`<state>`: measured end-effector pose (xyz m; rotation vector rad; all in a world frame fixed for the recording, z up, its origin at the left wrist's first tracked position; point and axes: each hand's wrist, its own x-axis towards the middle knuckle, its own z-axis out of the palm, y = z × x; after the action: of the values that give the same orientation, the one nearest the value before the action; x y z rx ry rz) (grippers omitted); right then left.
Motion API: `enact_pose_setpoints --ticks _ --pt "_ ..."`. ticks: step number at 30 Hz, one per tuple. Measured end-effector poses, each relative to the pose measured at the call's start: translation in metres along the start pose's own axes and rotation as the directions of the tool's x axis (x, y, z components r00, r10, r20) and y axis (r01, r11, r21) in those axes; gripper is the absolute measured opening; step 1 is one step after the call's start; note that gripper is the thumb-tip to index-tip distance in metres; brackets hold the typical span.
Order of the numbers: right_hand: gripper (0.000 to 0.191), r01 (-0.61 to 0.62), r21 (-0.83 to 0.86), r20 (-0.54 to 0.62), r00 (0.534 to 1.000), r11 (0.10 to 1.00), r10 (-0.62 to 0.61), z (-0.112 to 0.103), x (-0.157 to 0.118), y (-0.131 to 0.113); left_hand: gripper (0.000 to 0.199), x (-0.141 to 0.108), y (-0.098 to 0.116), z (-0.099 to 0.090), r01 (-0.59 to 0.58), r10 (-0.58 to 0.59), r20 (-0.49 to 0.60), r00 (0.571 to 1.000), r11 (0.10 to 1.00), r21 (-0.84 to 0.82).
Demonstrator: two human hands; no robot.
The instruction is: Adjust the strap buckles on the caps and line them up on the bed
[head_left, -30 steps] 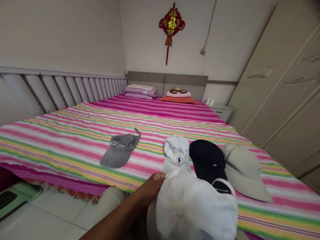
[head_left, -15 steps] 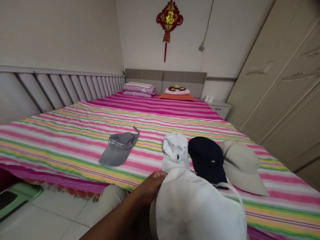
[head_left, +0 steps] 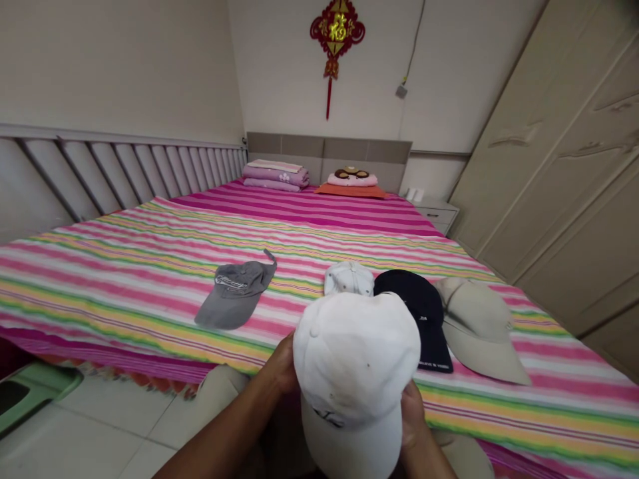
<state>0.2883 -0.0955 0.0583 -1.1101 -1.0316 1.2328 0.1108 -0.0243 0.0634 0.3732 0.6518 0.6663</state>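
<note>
Between my hands, low in the middle of the view, is a white cap (head_left: 357, 359), its crown up and its brim pointing down toward me. My left hand (head_left: 285, 364) grips its left side; my right hand (head_left: 412, 414) grips its right side. The fingers are partly hidden behind the cap. Beyond it on the bed lie another white cap (head_left: 349, 277), partly covered, a black cap (head_left: 419, 313) and a beige cap (head_left: 479, 329). A grey cap (head_left: 234, 293) with dark-and-white lettering lies apart on the left.
A striped sheet (head_left: 164, 259) covers the bed. Folded purple bedding (head_left: 277, 176) and an orange-and-pink pile (head_left: 351, 186) sit by the headboard (head_left: 364, 150). A rail (head_left: 134, 173) runs along the left. A green stool (head_left: 40, 396) stands on the floor at lower left.
The held white cap has turned so its brim and dark logo face me, and it has moved up over the other white cap. My right hand has come into view on its right side.
</note>
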Motion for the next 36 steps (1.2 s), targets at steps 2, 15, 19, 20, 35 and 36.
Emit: enact_pose_setpoints --ticks 2,15,19,20,35,36 --pt "0.058 -0.024 0.06 0.064 0.998 0.998 0.021 0.0 0.015 0.002 0.029 -0.001 0.0 -0.002 -0.017 0.017 -0.006 1.0 1.0 -0.013" --pt "0.027 -0.11 0.587 0.039 0.993 0.802 0.107 -0.002 0.011 -0.022 0.026 -0.005 0.0 -0.012 -0.209 0.21 0.005 0.978 0.975 -0.078" --pt "0.021 -0.139 0.661 0.039 0.988 0.737 0.151 -0.007 0.013 -0.018 0.02 -0.007 0.005 -0.021 -0.266 0.28 0.109 0.954 0.956 -0.126" --pt "0.02 -0.145 0.664 0.037 0.986 0.733 0.161 -0.01 0.013 -0.015 0.019 -0.008 0.007 -0.023 -0.285 0.305 0.151 0.94 0.948 -0.14" --pt "0.026 -0.2 0.623 0.046 0.974 0.756 0.22 -0.028 0.011 0.004 0.021 -0.014 0.016 -0.018 -0.333 0.384 0.483 0.787 0.923 -0.191" --pt "0.026 -0.195 0.621 0.039 0.975 0.759 0.218 -0.027 0.01 0.004 0.02 -0.015 0.015 -0.018 -0.334 0.389 0.488 0.782 0.921 -0.199"
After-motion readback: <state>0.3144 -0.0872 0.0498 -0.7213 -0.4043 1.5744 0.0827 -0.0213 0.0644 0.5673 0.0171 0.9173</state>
